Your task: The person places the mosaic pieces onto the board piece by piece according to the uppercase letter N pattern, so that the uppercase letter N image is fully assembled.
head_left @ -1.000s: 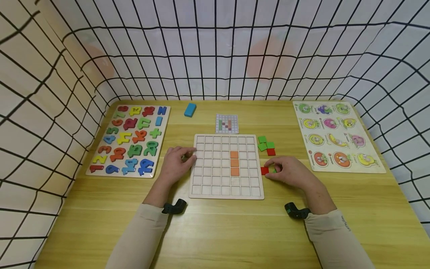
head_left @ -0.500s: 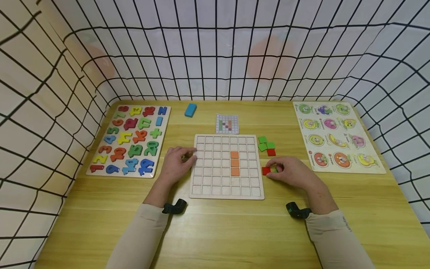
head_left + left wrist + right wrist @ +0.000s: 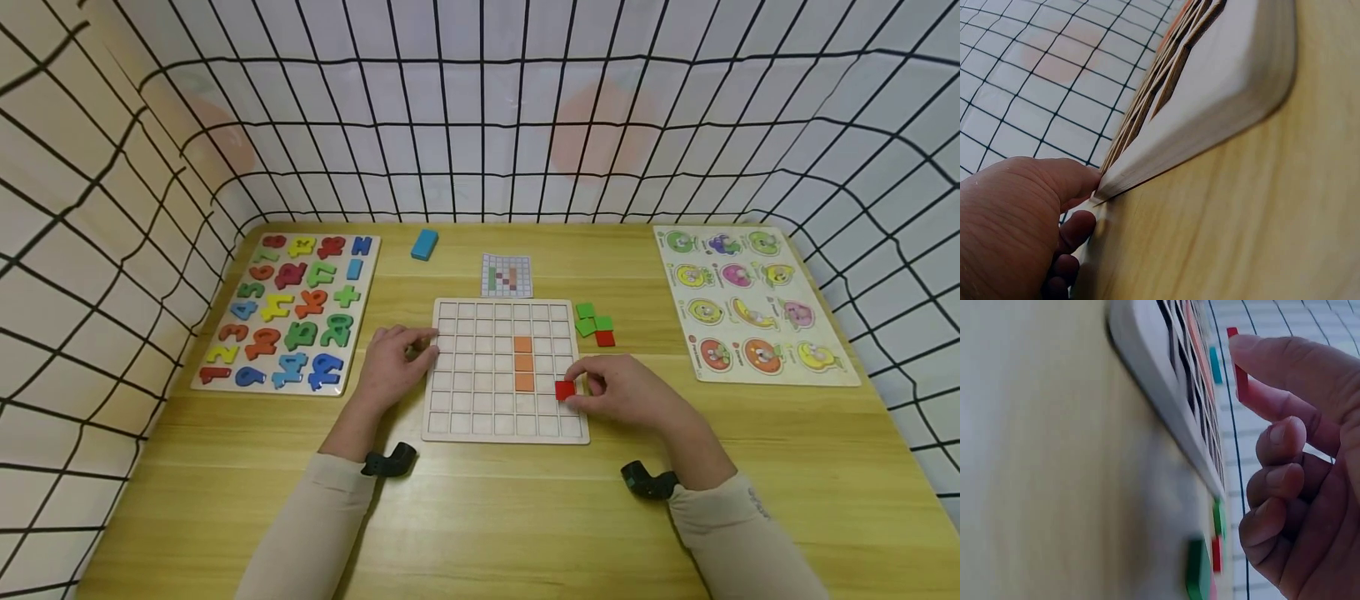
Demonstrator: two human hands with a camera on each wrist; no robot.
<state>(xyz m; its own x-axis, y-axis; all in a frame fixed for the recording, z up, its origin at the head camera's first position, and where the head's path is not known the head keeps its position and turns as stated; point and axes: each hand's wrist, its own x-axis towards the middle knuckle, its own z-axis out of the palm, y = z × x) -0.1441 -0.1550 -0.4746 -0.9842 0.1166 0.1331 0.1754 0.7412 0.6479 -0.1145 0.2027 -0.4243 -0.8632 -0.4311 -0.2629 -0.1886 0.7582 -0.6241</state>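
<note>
Pinched between thumb and index finger of my right hand (image 3: 626, 390) is a red square tile (image 3: 565, 390). In the right wrist view the tile (image 3: 1239, 365) is seen edge-on, held above the board. The wooden grid board (image 3: 480, 412) has a column of orange tiles (image 3: 523, 363) in its cells. My left hand (image 3: 393, 367) touches the board's left edge with thumb and index fingertips; the left wrist view shows the thumb (image 3: 1075, 178) against that edge. Green tiles (image 3: 586, 327) and another red tile (image 3: 605, 338) lie right of the board. A green tile (image 3: 1197, 569) lies below the right hand.
A patterned grid card (image 3: 506, 276) lies behind the board, and a blue block (image 3: 424, 245) behind left. A number puzzle (image 3: 281, 333) stands at left, a fruit puzzle board (image 3: 750, 300) at right. Black wire mesh (image 3: 480, 125) surrounds the table's back and sides.
My right hand has moved left from the table beside the board, bringing the red tile over the board's right-hand cells. The left hand has stayed at the edge.
</note>
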